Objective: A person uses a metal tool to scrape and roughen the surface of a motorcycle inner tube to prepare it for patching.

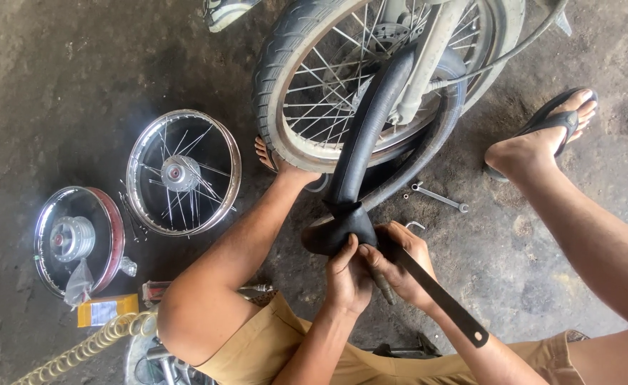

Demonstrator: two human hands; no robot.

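A black inner tube (371, 121) hangs out of the motorcycle wheel (307, 85) and folds into a bunch at the bottom. My left hand (347, 274) pinches that folded end from below. My right hand (403, 260) grips the tube beside it, together with a flat dark tyre lever (446, 299) that slants down to the right. The tube's valve stem (385, 287) pokes out between my two hands. My knees and sandalled feet (542, 135) frame the wheel.
Two bare spoked rims (183, 171) (79, 239) lie on the dirty concrete floor at left. A spanner (439, 196) lies right of the wheel. A small yellow box (107, 310) and a coiled yellow hose (93, 346) sit at lower left.
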